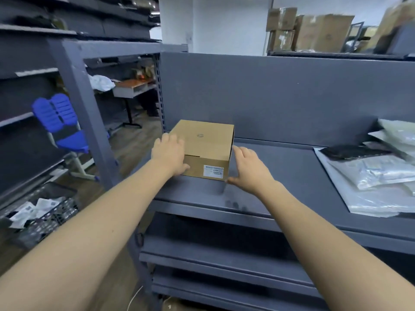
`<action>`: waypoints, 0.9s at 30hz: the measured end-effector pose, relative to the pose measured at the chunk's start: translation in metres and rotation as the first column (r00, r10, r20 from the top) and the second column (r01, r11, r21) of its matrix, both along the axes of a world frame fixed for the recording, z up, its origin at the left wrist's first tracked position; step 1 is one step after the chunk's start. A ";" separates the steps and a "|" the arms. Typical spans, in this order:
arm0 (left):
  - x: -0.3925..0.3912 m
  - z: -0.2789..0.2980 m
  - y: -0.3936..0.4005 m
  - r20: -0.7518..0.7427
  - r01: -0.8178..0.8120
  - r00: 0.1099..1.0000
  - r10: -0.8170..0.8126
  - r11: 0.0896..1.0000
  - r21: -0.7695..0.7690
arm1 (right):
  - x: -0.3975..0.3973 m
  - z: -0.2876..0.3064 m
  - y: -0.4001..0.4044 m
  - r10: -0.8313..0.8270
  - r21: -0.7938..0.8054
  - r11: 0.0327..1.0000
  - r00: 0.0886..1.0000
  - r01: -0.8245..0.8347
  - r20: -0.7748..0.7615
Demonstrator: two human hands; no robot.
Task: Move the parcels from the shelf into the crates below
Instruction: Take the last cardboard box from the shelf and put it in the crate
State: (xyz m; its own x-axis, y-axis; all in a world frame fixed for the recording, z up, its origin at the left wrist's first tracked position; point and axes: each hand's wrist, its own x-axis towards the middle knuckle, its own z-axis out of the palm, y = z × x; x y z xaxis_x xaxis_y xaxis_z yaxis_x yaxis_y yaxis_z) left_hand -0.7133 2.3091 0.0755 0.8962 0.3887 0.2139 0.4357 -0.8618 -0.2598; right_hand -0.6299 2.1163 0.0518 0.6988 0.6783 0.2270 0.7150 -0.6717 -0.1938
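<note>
A small brown cardboard parcel (205,147) with a white barcode label on its front stands on the dark grey shelf (280,171), near the shelf's left end. My left hand (168,156) lies flat against the box's left side, fingers over its top edge. My right hand (249,169) is at the box's right side, fingers apart, thumb by the lower front corner; whether it touches the box I cannot tell. Several flat plastic mailer parcels (370,173) lie at the shelf's right end. No crate is in view.
Lower grey shelf boards (224,259) sit below. A blue chair (60,122) stands to the left beyond the rack's upright post (78,104). A wire basket with papers (42,216) is at lower left. Cardboard boxes (314,30) are stacked at the back.
</note>
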 end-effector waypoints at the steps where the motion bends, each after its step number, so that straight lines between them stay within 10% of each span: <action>1: 0.005 0.001 0.010 -0.029 -0.030 0.999 0.029 1.000 -0.007 | 0.005 0.003 0.009 -0.018 -0.002 1.000 0.999 0.018 -0.043; 10: 0.032 -0.009 0.072 -0.243 -0.240 0.958 0.150 0.883 -0.403 | 0.031 -0.007 0.056 -0.267 -0.188 0.959 0.900 0.212 -0.345; 27: -0.013 -0.020 -0.015 0.057 -0.158 0.964 0.260 0.731 -0.664 | -0.010 -0.020 -0.019 -0.223 0.187 0.934 0.905 0.304 -0.362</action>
